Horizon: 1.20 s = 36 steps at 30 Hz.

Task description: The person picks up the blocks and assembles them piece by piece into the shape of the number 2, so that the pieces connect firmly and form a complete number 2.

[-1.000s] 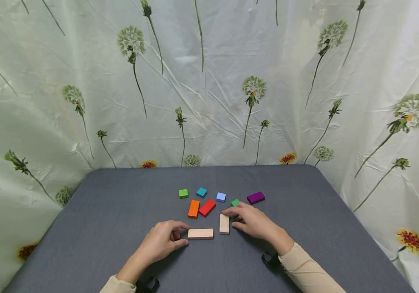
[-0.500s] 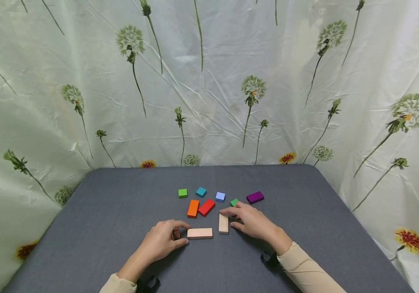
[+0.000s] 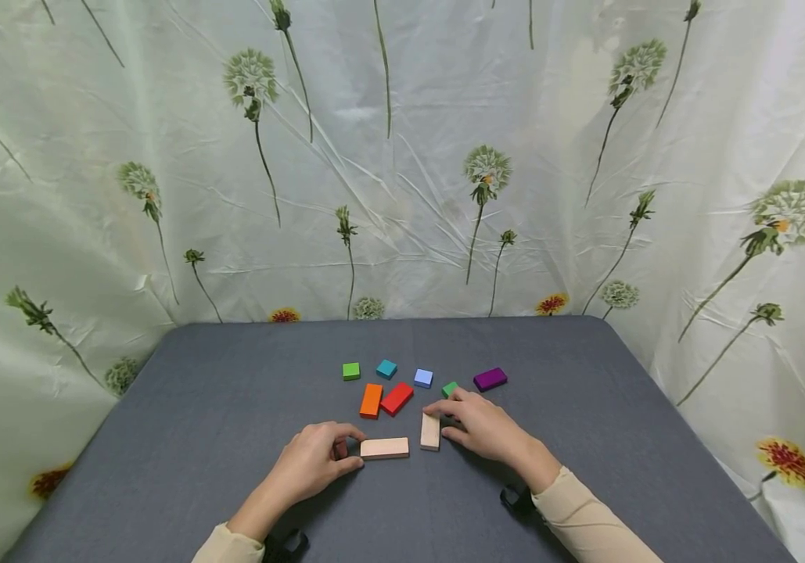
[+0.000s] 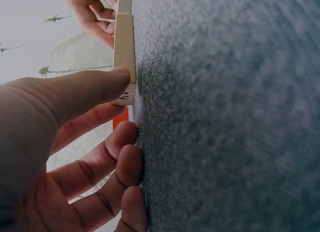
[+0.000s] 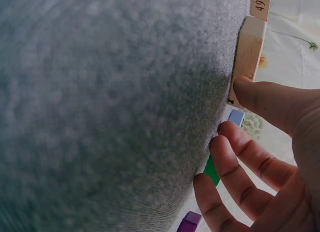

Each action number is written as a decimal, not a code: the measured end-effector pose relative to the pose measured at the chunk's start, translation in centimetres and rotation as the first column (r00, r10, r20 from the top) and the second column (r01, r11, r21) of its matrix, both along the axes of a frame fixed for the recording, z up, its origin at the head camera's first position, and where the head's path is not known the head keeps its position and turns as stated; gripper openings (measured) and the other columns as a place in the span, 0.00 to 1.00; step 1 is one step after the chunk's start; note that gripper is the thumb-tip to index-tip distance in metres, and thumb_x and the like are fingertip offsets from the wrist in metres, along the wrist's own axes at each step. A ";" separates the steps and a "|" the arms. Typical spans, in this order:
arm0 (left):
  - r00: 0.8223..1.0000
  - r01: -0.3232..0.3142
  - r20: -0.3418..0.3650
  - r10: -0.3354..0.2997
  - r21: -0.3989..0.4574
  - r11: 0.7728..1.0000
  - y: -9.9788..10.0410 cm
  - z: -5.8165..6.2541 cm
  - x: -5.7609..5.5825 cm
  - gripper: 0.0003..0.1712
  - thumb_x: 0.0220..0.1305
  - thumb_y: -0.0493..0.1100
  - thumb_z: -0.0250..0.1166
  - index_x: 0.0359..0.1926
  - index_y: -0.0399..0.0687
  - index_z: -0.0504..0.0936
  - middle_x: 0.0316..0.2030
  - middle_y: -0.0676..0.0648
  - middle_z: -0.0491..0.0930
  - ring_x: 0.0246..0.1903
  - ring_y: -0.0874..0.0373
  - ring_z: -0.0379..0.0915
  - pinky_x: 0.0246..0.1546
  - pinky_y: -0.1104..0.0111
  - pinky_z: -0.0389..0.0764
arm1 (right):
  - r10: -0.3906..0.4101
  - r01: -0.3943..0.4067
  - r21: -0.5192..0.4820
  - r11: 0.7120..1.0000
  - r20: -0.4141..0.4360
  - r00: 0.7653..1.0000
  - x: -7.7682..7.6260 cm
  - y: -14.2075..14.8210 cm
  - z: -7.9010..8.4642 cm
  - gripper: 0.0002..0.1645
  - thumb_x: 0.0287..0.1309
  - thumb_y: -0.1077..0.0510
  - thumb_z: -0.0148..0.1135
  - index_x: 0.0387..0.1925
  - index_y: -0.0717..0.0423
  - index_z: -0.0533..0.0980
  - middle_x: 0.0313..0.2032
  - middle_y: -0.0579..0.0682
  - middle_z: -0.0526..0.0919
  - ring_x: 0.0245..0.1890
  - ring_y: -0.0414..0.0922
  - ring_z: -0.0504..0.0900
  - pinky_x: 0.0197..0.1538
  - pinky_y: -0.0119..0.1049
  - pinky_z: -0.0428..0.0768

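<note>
A plain wooden block (image 3: pixel 384 449) lies crosswise on the table. My left hand (image 3: pixel 310 461) pinches its left end, thumb on the near side and index finger at the far side. In the left wrist view, the thumb overlaps this block (image 4: pixel 124 52), which bears printed digits on its end. A second wooden block (image 3: pixel 429 432) lies lengthwise to the right, slightly apart from the first in the head view. My right hand (image 3: pixel 483 424) pinches it, index finger at its far end and thumb by its right side. In the right wrist view, the index finger is mostly hidden.
Beyond the wooden blocks lie an orange block (image 3: pixel 371 401), a red block (image 3: pixel 397 399), a lime green block (image 3: pixel 351 371), a teal block (image 3: pixel 386 369), a light blue block (image 3: pixel 423 378) and a purple block (image 3: pixel 490 379). My right hand partly covers a green block (image 3: pixel 450 389).
Hands and blocks stay practically where they were; only a very slight shift of the whole head view shows.
</note>
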<state>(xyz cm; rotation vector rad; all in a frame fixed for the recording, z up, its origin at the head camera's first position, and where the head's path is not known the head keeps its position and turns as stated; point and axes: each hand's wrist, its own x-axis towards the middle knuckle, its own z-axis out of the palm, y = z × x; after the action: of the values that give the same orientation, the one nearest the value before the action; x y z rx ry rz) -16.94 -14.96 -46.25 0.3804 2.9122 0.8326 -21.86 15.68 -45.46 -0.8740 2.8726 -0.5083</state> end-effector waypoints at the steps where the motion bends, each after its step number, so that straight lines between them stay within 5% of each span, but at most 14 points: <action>1: 1.000 0.000 -0.001 0.000 -0.001 1.000 0.0 0.0 0.0 0.16 0.58 0.46 0.83 0.47 0.61 0.91 0.25 0.58 0.76 0.23 0.64 0.67 0.25 0.69 0.66 | 0.000 0.000 0.000 1.000 0.000 1.000 0.0 0.0 0.0 0.23 0.70 0.56 0.72 0.64 0.40 0.84 0.47 0.45 0.81 0.40 0.38 0.74 0.43 0.39 0.76; 36: 1.000 0.011 -0.017 -0.011 -0.004 1.000 0.2 0.2 0.3 0.12 0.58 0.46 0.83 0.43 0.61 0.90 0.25 0.57 0.76 0.25 0.64 0.68 0.26 0.68 0.66 | -0.021 0.021 -0.044 0.999 -0.010 1.000 1.5 0.7 -0.1 0.20 0.69 0.58 0.73 0.60 0.43 0.85 0.50 0.47 0.84 0.46 0.42 0.82 0.48 0.45 0.83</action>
<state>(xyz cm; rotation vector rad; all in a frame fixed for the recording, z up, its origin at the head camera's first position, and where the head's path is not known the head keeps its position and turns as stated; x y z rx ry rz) -16.68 -14.72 -46.09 0.4041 2.9241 0.8255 -20.34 16.38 -45.52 -0.8565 2.8937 -0.5723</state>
